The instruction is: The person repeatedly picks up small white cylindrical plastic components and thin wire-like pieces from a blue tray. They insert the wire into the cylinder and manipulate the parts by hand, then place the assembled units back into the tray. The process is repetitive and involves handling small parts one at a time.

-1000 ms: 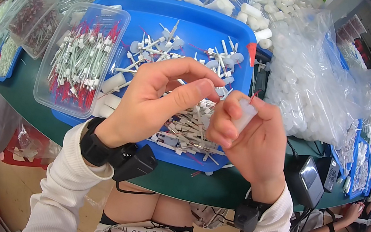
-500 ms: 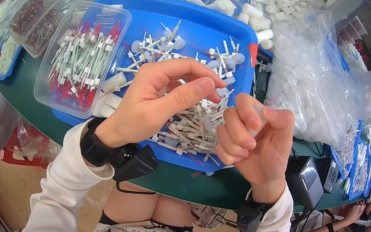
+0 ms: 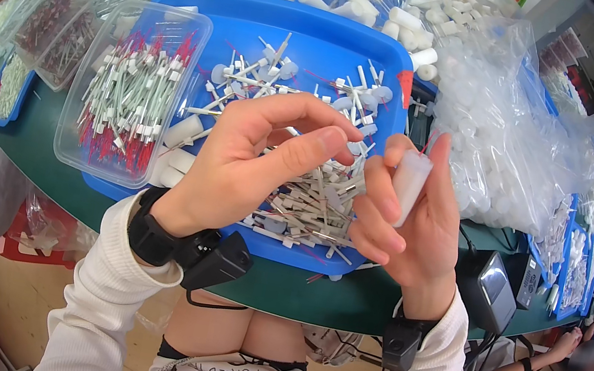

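**A:** State the step in hand.

**B:** Apparently, single-handed handling of the white cylinder [image 3: 409, 183]. The next move calls for a steady grip, with the red wire [image 3: 428, 142] at its top kept unpinched.

**A:** Give positions, left to right.

**B:** The clear plastic box [image 3: 70, 145] of red-wired sticks stands at the left side of the blue tray [image 3: 321, 51]. The left hand [image 3: 247, 161] hangs over the tray, half-curled, its fingertip gap narrow, nothing visibly held. The cylinder lies right of those fingertips, apart from them, gripped slightly tilted in the right hand [image 3: 423, 244].
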`<action>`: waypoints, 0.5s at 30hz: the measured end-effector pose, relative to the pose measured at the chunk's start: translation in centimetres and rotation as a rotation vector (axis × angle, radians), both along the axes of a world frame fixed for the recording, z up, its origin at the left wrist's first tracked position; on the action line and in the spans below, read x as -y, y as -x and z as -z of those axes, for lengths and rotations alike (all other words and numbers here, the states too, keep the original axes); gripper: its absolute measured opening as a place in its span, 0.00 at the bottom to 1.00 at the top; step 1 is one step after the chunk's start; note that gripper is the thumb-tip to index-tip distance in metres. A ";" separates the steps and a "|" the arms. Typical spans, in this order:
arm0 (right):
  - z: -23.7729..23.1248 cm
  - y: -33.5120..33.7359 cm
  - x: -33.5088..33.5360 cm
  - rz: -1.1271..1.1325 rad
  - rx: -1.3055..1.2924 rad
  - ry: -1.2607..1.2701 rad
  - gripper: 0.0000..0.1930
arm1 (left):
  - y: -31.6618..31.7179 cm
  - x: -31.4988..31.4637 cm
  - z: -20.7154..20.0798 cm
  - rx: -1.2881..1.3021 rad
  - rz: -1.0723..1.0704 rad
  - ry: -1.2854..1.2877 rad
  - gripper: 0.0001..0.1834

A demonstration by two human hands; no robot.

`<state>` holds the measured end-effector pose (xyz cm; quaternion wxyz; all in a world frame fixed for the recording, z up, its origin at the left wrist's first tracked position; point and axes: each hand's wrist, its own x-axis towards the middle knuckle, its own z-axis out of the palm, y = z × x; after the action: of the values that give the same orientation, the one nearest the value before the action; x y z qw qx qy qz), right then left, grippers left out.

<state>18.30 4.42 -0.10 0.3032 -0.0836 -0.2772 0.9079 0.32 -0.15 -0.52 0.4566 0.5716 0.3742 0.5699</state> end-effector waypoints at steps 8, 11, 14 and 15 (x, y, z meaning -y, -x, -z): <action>0.3 -0.5 -0.4 -0.105 0.011 -0.015 0.20 | 0.2 0.1 -0.1 -0.078 0.003 -0.019 0.16; 0.3 -0.7 -0.7 -0.210 -0.057 0.087 0.16 | 0.2 0.1 -0.1 -0.080 0.000 -0.014 0.16; 0.7 -0.9 -0.8 -0.234 -0.075 0.054 0.15 | 0.1 0.2 -0.1 -0.075 0.000 -0.010 0.16; 0.6 -0.9 -0.7 -0.220 -0.059 0.045 0.15 | 0.1 0.2 -0.1 -0.075 0.004 -0.014 0.16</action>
<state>19.17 5.16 -0.75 0.2079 -0.0328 -0.2551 0.9437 0.19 -0.31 -0.41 0.4395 0.5963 0.3859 0.5499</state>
